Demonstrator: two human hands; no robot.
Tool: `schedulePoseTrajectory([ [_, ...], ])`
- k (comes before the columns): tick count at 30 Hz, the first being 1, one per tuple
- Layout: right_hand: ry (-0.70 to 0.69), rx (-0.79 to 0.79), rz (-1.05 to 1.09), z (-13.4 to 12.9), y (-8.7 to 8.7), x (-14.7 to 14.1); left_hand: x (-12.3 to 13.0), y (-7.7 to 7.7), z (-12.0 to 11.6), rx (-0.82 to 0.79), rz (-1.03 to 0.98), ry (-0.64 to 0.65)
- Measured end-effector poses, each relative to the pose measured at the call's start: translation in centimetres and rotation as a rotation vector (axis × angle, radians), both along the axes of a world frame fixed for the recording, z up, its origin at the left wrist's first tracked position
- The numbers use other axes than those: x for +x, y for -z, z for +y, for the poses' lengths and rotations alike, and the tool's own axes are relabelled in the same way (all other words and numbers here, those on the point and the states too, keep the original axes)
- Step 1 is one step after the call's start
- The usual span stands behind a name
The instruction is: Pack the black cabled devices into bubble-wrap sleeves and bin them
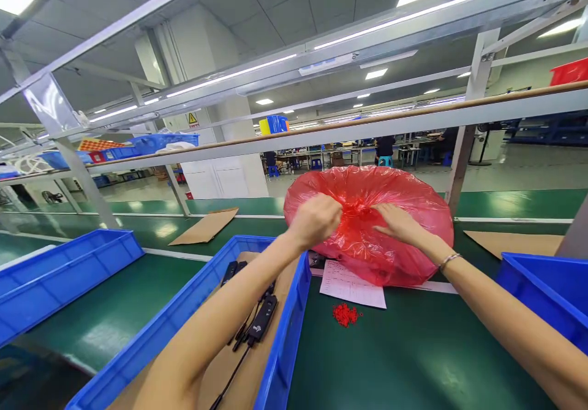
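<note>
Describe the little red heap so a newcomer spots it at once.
On the green work surface, find the big red plastic bag. At its near edge lies a white sheet; the little red heap sits just in front of that. Unlike the glossy bag, it is a loose cluster of tiny pieces.

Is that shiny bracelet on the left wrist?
No, the bracelet circles the right wrist, just behind the right hand at the red bag.
</note>
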State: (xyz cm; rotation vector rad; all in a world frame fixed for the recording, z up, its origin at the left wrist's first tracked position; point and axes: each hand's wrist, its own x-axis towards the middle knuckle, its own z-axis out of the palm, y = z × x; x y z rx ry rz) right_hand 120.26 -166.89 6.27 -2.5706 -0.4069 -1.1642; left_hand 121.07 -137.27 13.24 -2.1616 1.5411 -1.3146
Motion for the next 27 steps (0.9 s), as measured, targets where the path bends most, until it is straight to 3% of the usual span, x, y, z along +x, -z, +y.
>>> schedulePoseTrajectory([
  [5, -0.041, -0.161, -0.019, -1.9, 2.2, 7.0, 6.0, 3.1, -8.5, 0.113, 0.153, -0.078],
  [9, -0.067, -0.193, -0.014, -3.3, 2.4, 9.8, 9.4, 3.8, -12.4, 0.082, 0.292, -0.136],
  [15, -0.136, -0.167, 0.001, -4.6, 2.8, 9.4, 12.7, 2.6, -12.5, 0.029, 0.586, -0.076],
  [19, -0.130, -0.162, 0.000, -4.3, 3.0, 8.6, 14.1, 1.8, -12.1, -0.020, 0.842, 0.039],
  [27, 0.045, -0.104, -0.047, -2.4, 4.3, 8.6, 13.1, 2.4, -11.2, -0.093, 1.265, 0.198],
])
